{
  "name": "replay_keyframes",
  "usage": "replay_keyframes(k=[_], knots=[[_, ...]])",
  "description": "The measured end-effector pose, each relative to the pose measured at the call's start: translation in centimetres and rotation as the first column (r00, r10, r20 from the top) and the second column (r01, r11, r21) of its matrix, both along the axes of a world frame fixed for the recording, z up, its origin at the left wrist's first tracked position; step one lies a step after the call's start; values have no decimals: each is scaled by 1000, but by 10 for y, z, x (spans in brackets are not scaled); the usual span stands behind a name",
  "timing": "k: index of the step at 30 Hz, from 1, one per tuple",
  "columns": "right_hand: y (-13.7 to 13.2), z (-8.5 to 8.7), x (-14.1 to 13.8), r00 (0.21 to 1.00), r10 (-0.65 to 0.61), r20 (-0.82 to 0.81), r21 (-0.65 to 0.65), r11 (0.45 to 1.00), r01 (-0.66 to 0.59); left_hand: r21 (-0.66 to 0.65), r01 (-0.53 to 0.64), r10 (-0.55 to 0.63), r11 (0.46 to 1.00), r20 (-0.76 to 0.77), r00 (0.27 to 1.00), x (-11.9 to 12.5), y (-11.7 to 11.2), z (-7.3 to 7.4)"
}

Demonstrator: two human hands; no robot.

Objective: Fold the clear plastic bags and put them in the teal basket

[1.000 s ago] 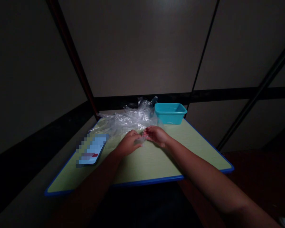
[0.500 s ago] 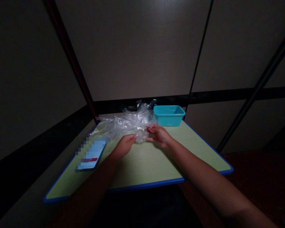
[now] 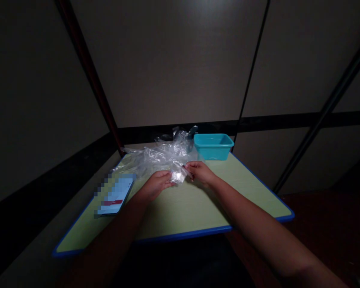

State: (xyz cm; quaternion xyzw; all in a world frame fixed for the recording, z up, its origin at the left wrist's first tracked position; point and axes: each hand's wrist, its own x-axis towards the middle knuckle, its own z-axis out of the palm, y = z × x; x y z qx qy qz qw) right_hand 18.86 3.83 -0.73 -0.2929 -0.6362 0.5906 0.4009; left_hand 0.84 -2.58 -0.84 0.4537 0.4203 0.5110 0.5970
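A small piece of clear plastic is pinched between both my hands above the green table. My left hand grips its left side with curled fingers. My right hand pinches its right edge. Just behind them lies a crumpled pile of clear plastic bags.
A teal plastic bin stands at the table's far edge, right of the bag pile. A phone lies face up near the left edge. Dark walls close in behind and on the left.
My hands were apart and flat near the pile half a second ago. They have since closed together on a small piece of plastic and drawn it slightly toward me.
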Motion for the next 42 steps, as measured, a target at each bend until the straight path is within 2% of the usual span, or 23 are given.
replay_keyframes(k=[4,9,13,16,20,22,24,26,28,32,35,42], knots=[[-2,0,-2,1000,8,7,17,1000,-8,-14,-1,1,1000,4,1000,1,-1,0],[-5,-4,-5,993,68,95,75,994,-76,-21,46,-46,999,-3,999,2,-3,0],[-3,-11,-8,991,14,134,194,980,-40,-14,114,-115,993,-27,993,2,-2,-2],[-3,-13,-9,979,-95,181,366,930,22,-27,143,-144,989,-54,988,3,-2,-2],[-10,-8,-9,903,-267,335,587,809,22,-52,163,-167,985,-73,983,6,-4,0],[-14,-5,-8,855,-328,401,631,776,2,-60,171,-176,983,-73,982,8,-4,-1],[-17,-3,-8,821,-365,439,641,767,-2,-60,177,-181,982,-72,981,8,-3,-4],[-17,-3,-8,815,-370,447,640,768,-3,-62,182,-187,981,-74,980,8,-1,-6],[-16,-3,-9,852,-323,412,624,781,-6,-69,176,-182,982,-82,980,7,1,-8],[-8,-6,-9,961,-172,217,476,878,49,-92,157,-167,983,-111,980,5,1,-8],[-3,-7,-9,987,-99,127,355,933,48,-102,157,-169,982,-121,978,5,-1,-5],[-7,-3,-8,979,1,205,357,931,-76,-118,180,-190,977,-81,979,8,-5,0]])
